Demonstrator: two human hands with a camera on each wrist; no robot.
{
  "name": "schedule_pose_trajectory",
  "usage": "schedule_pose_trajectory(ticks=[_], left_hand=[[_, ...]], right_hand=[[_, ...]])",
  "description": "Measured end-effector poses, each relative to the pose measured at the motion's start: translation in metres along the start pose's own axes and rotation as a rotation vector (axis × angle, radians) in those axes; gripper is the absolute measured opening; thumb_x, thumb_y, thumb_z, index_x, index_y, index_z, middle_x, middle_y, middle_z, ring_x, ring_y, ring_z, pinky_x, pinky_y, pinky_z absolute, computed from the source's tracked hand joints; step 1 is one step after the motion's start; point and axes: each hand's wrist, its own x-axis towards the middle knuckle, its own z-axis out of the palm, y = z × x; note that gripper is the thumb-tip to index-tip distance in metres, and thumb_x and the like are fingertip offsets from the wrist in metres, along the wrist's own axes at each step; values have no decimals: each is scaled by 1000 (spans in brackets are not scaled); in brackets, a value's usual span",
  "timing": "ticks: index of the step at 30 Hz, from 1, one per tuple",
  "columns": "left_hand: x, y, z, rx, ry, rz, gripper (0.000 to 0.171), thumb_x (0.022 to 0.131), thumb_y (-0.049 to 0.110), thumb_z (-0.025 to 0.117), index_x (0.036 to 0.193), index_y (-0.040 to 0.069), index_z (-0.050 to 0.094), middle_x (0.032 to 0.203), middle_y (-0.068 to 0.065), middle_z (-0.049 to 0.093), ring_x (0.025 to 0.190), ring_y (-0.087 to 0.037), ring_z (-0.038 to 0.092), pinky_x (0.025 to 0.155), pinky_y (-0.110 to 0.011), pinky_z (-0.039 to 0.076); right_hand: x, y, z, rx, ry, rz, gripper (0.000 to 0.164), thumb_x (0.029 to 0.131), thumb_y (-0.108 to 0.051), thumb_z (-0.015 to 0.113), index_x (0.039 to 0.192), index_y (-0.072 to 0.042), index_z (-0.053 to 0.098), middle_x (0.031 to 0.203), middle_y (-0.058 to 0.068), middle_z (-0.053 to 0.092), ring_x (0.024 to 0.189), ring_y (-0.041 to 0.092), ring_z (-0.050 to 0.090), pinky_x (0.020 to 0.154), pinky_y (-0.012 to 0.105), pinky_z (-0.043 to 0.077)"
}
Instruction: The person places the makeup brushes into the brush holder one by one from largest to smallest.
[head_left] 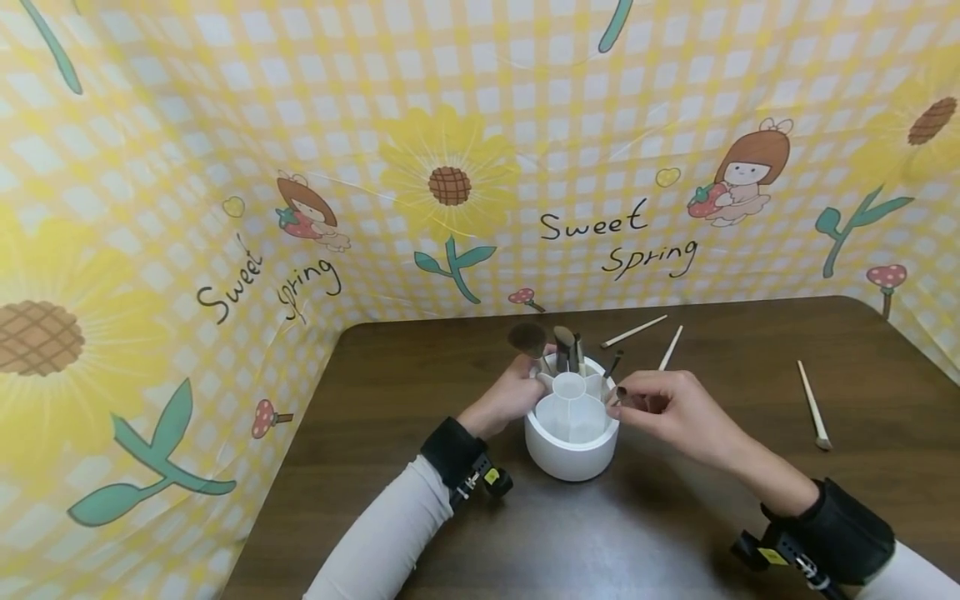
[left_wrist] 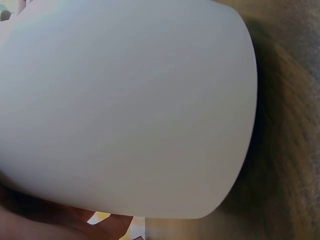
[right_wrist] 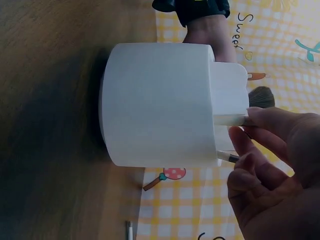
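Nearest in the left wrist view, a white holder (head_left: 572,457) stood on the tabletop (head_left: 420,367), the left hand's (head_left: 516,393) fingers curled round it. The right hand (head_left: 678,412) pinched a brush (right_wrist: 231,120) at its rim; three brushes (head_left: 812,404) lay farther right.

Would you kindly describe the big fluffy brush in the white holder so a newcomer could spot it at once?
On the brown table stands a round white holder, held by the left hand. Brushes poke up from its far side. In the head view, the fluffy brush is leftmost, its dark head clearly wider than the others.
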Motion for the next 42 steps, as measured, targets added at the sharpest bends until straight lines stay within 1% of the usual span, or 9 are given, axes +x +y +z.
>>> schedule_pose_trajectory(ticks=[8,12,16,20,25,29,33,37,42], left_hand=[[0,-2,0,-13,7,-13,54,83,0,48,132,20,43,137,-7,41,120,-26,37,101,-59,24],[1,-2,-1,-11,0,-15,53,84,-1,48,133,21,43,138,-7,41,121,-26,36,102,-59,24],[2,-2,-1,-8,-11,-4,52,85,0,47,133,19,43,137,-6,42,121,-26,37,102,-59,24],[2,-2,-1,-2,-12,1,52,85,0,47,132,20,43,137,-6,42,121,-26,36,102,-60,23],[2,-3,0,2,-12,-5,54,83,0,47,133,20,42,139,-6,39,123,-27,34,102,-60,24],[1,-1,1,-1,-12,-12,52,85,0,47,133,21,43,138,-6,41,122,-26,36,102,-59,24],[2,2,2,1,-12,3,53,83,-2,48,132,17,44,134,-7,44,118,-25,38,101,-55,26],[2,2,2,7,-7,22,54,81,-5,47,132,13,44,130,-7,46,114,-24,39,100,-50,28],[3,1,2,11,0,13,55,80,-4,48,132,14,44,133,-7,44,115,-24,39,100,-52,28]], right_hand=[[-4,11,-26,1,-130,1,31,79,-16,74,109,-19,63,89,-5,61,63,10,55,49,26,46],[-7,15,-53,-78,-73,-13,36,78,-10,75,108,-24,61,85,-6,59,64,9,57,51,26,48],[-11,30,-88,-294,-1,-14,36,75,-3,75,105,-21,63,88,-7,61,68,8,58,55,26,50],[-26,62,-123,-472,-63,63,34,74,1,73,104,-11,64,96,2,64,75,14,60,58,31,51],[-61,110,-151,-500,-288,299,28,78,1,67,106,0,62,101,20,61,78,23,59,57,37,49],[-84,138,-159,-549,-387,439,27,78,-4,66,104,1,64,105,31,57,79,31,59,58,42,48],[-96,150,-159,-547,-384,477,28,74,0,67,102,0,66,101,30,59,77,30,60,56,40,48],[-97,154,-156,-528,-359,457,25,72,5,63,97,3,65,89,17,64,71,21,58,54,35,45],[-97,154,-151,-553,-330,373,19,67,4,64,83,-6,65,75,-2,59,66,13,50,55,33,42]])
